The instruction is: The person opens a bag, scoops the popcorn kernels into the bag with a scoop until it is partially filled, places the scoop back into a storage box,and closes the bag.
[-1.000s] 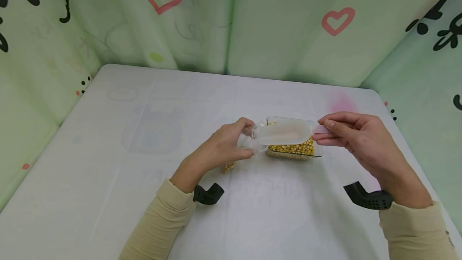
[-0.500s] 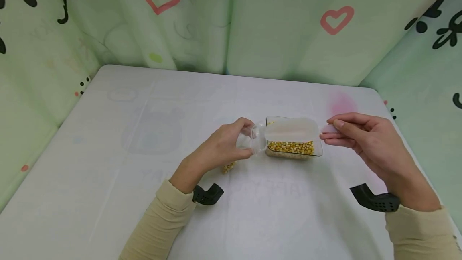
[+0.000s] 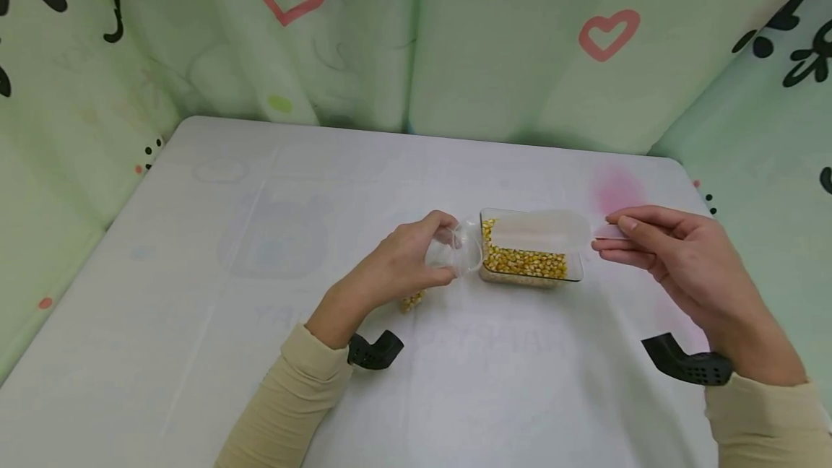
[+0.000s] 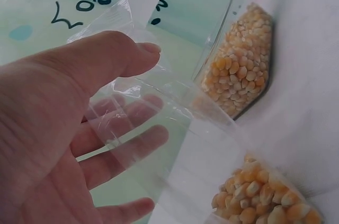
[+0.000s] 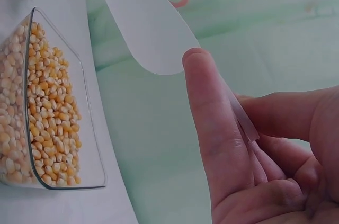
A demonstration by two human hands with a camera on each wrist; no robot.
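Note:
My left hand (image 3: 406, 255) grips the mouth of a clear plastic bag (image 3: 464, 248), thumb and fingers spread round its sides. Corn kernels (image 4: 259, 197) lie in the bottom of the bag. In my right hand (image 3: 669, 258) the handle of a whitish scoop (image 3: 539, 228) is pinched between thumb and fingers. The scoop's blade is level over the back of a clear rectangular container (image 3: 577, 271), pointing left at the bag's mouth. No kernels show on the blade. Yellow corn kernels (image 5: 53, 113) fill much of the container, heaped toward one side in the right wrist view.
The container stands on a white-covered table (image 3: 260, 251), right of the bag. Green curtains (image 3: 513, 49) with hearts and black marks hang behind and at both sides. Black wrist straps (image 3: 689, 363) sit above the beige sleeves (image 3: 292, 388).
My right hand has drawn the scoop rightward, out of the bag's mouth and back over the container. My left hand and the bag stay almost still.

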